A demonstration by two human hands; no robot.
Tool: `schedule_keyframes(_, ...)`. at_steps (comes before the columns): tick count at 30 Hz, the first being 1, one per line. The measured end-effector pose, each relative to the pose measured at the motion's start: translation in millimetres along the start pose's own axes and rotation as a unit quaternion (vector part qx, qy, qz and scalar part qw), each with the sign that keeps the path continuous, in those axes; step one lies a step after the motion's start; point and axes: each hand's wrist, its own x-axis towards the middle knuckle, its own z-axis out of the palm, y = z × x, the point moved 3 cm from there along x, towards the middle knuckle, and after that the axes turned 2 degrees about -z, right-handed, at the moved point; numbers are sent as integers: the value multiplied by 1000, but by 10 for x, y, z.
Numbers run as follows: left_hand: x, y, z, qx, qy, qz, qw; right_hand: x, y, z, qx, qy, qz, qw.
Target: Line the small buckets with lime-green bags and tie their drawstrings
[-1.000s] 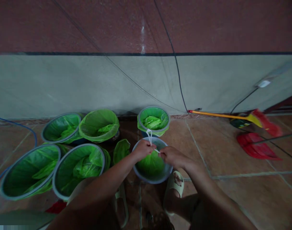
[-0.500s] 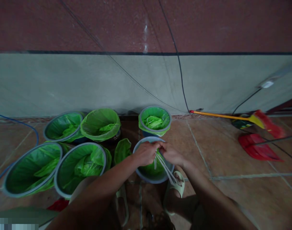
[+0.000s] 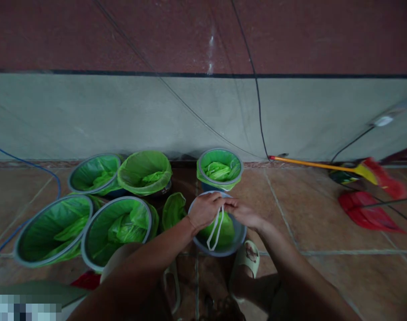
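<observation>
My left hand [image 3: 206, 209] and my right hand [image 3: 244, 212] meet above a grey-blue trash bin [image 3: 241, 238] between my feet. Both are closed, pinching the gathered top of a green garbage bag [image 3: 224, 231]. A white drawstring [image 3: 217, 232] hangs in a loop below the fingers. The bag's lower part hangs within the bin's opening; my hands hide its top edge. Just behind stands another trash bin [image 3: 220, 182] with a green liner, and crumpled green plastic lies inside it. A loose green bag [image 3: 174, 210] rests on the floor left of my hands.
Several green-lined bins [image 3: 86, 236] stand at the left, close to the wall. At the right lie a broom [image 3: 310, 163] with an orange handle and a red dustpan [image 3: 367, 211]. A black cable [image 3: 258, 98] runs down the wall, and a blue hose [image 3: 39, 167] curves at the far left.
My hands stay over the same bin, and my right hand's fingers now lie flatter. The white drawstring, which stretched toward my right foot, now hangs down as a loop. The view has shifted slightly.
</observation>
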Motion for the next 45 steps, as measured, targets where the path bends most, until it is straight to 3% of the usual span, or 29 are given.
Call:
schedule_keyframes(4, 0, -12, -23, -11, 27, -15, 999, -7, -2, -21, 45, 54, 17, 997)
schedule_keyframes(10, 11, -76, 54, -60, 14, -39, 997, 17, -27, -109, -94, 197, 6, 976)
schedule_keyframes(15, -1, -133, 65, -168, 34, -57, 984, -74, -75, -88, 3, 166, 94, 982)
schedule_keyframes(18, -5, -153, 60, -185, 43, -53, 980, -104, -170, -133, -94, 130, 89, 983)
schedule_keyframes(20, -9, -182, 67, -170, 37, -55, 983, -113, -198, -211, -217, 142, 103, 960)
schedule_keyframes(23, -26, -262, 69, -142, 19, -74, 987, -127, -188, -332, -370, 176, 123, 904)
schedule_keyframes(28, -67, -356, 31, -98, -51, -111, 988, -140, -136, -367, -391, 134, 143, 899)
schedule_keyframes(32, -56, -362, -24, -55, -102, -186, 976, -165, -165, -395, -437, 163, 228, 855)
schedule_keyframes(36, -30, -423, -44, -67, -161, -305, 936, -185, -186, -428, -445, 192, 281, 828)
schedule_keyframes(39, -17, -464, 7, -192, -163, -345, 904, -197, -172, -462, -443, 207, 275, 828)
schedule_keyframes(41, -5, -445, 62, -338, -122, -347, 866, -184, -161, -463, -419, 203, 224, 856)
schedule_keyframes(45, 0, -313, 175, -568, -54, -379, 729, -144, -215, -399, -233, 200, 68, 949)
